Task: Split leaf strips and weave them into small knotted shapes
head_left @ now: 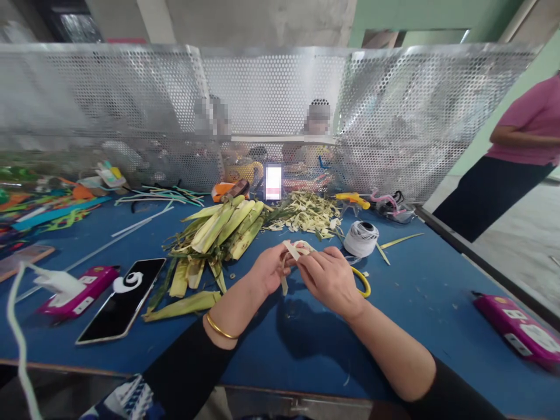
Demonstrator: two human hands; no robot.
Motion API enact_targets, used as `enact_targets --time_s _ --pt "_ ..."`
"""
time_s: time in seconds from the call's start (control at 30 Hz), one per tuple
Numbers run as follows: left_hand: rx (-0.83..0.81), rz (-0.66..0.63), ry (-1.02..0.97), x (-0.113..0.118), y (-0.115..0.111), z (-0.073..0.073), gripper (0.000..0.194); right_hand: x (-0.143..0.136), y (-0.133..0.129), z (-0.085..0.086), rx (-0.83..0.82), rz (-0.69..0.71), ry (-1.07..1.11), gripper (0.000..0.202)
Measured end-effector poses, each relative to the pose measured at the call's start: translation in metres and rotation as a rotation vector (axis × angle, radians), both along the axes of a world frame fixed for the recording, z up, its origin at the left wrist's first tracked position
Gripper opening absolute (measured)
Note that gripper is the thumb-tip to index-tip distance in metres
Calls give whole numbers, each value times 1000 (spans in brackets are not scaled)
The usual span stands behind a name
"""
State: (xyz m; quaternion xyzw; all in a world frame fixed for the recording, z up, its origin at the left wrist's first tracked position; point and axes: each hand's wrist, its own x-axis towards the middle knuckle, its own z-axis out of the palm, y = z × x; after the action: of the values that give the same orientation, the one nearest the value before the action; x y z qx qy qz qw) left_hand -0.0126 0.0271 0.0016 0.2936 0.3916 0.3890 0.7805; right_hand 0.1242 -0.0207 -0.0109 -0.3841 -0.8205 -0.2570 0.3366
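Over the middle of the blue table, my left hand (272, 269) is closed on pale corn husk strips (290, 251). My right hand (331, 279) pinches the same strips from the other side, its fingertips close to the left ones. One strip end hangs below my left fingers. Beyond my left wrist lies a pile of whole corn husks (227, 227), with one loose husk (184, 307) nearer me. A heap of cut husk pieces (308, 213) is straight ahead. Just past my right hand stand a spool of white thread (361, 239) and a yellow scissor handle (362, 282), partly covered by that hand.
A phone (125, 300) and a pink power strip (79, 291) lie at left; another pink power strip (518, 329) is at right. A yellow glue gun (353, 200) rests at the back, before a perforated metal screen (275, 87). A person in pink (525, 128) stands beyond the right edge.
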Motion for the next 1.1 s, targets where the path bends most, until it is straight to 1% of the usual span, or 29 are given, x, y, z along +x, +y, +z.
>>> enact_targets --time_s 0.1,0.23,0.3,0.4,0.47,0.57,0.67,0.8,0.87,0.93,1.03,1.1 --pt "-54 93 -102 0 1 3 19 -1 6 -7 -61 7 -33 24" --pt "-71 117 -139 -1 1 3 17 0 11 -15 -125 2 -70 26" --pt "-64 108 -152 -3 2 2 18 1 10 -15 -116 -21 -78 24" --pt "-28 119 -146 -4 2 0 20 1 7 -10 -51 -44 -64 15" --pt "-7 118 -143 -2 2 -1 20 -2 4 -6 1 16 -95 19" --pt "-30 65 -135 3 -1 0 21 -8 1 -5 65 144 -213 22" --pt "-64 39 -124 7 -5 3 21 -13 1 -7 86 154 -268 21" --pt "-63 22 -128 9 -10 3 17 -11 3 -8 35 156 -276 24" --pt "-37 20 -133 9 -11 2 15 -9 3 -8 -11 173 -212 24" --pt "5 41 -134 8 -11 1 15 -5 3 -8 -67 195 -54 22" --pt "63 80 -62 7 -11 -1 19 1 4 -7 -156 191 355 15" --pt "95 56 11 6 -11 0 21 5 7 -7 -237 131 659 11"
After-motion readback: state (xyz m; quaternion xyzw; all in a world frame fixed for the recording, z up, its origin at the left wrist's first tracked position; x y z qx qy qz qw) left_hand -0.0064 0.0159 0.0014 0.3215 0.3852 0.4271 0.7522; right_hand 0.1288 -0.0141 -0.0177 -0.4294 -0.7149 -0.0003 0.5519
